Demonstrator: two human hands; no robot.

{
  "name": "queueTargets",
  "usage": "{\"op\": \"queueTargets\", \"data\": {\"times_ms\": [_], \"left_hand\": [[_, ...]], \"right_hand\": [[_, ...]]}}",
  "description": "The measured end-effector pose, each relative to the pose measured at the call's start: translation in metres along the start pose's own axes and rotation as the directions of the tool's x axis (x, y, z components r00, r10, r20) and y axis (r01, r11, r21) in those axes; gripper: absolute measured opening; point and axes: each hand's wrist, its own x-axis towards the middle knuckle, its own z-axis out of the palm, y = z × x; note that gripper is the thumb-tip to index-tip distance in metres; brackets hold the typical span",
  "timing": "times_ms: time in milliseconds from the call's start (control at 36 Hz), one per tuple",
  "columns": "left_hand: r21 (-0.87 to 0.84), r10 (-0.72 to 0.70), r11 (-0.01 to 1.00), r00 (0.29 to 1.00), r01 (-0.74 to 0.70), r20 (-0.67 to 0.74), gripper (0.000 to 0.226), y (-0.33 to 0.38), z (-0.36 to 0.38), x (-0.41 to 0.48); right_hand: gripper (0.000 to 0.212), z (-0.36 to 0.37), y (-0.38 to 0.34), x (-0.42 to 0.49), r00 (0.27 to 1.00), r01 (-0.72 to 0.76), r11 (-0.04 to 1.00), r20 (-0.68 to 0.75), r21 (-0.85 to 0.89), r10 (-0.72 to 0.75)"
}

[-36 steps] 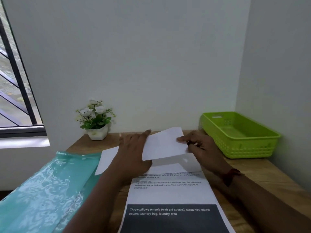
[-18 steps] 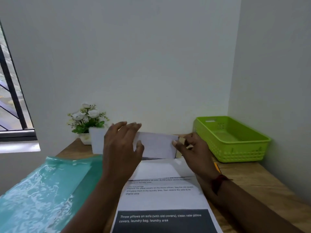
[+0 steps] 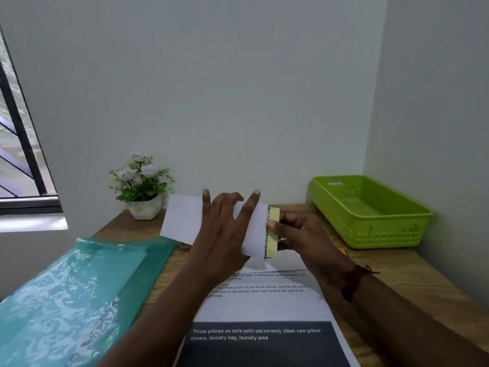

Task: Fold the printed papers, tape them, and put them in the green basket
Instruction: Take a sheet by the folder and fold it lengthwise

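Note:
A folded white paper is held up above the wooden table, its blank side toward me. My left hand grips it from the front with fingers spread. My right hand pinches its right edge, where a strip of pale yellow tape lies along dark print. Below lies a flat printed paper with text lines and a dark banner. The green basket stands at the right against the wall, with nothing visible inside.
A shiny teal plastic sleeve covers the table's left side. A small white pot of artificial flowers stands at the back left by the wall. A window with black bars is at far left. A small yellow object peeks out beside my right wrist.
The folded paper rose off the table and turned upright in both hands. A yellow tape strip now shows at its right edge under my right thumb.

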Motion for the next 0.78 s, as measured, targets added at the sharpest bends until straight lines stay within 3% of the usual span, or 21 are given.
{"op": "queueTargets", "data": {"times_ms": [250,417,472,556,639,778], "left_hand": [[-0.002,-0.002,1.000,1.000,0.002,-0.009,0.111,0.001,0.000,0.000],[0.010,0.024,1.000,0.999,-0.024,-0.021,0.108,0.004,0.002,-0.001],[0.020,0.027,0.999,1.000,-0.026,-0.016,0.107,0.004,0.002,-0.002],[0.039,0.008,0.999,1.000,-0.008,-0.001,0.108,0.001,-0.001,-0.001],[0.064,-0.035,0.997,0.999,0.034,0.014,0.110,-0.006,-0.005,0.000],[0.095,-0.071,0.993,0.996,0.066,0.051,0.114,-0.019,-0.005,-0.002]], "right_hand": [[0.027,-0.002,0.000,0.000,0.998,0.053,0.995,-0.030,-0.081,-0.056],[0.012,0.001,0.008,0.000,0.989,0.124,0.973,-0.060,-0.192,-0.137],[0.016,-0.001,0.013,0.002,0.978,0.143,0.953,-0.107,-0.267,-0.177],[0.021,-0.008,0.017,0.009,0.922,0.129,0.908,-0.290,-0.399,-0.258],[0.004,-0.019,0.014,0.013,0.897,0.108,0.933,-0.370,-0.343,-0.240],[0.016,-0.027,0.015,0.012,0.926,0.085,0.962,-0.336,-0.259,-0.173]]}}
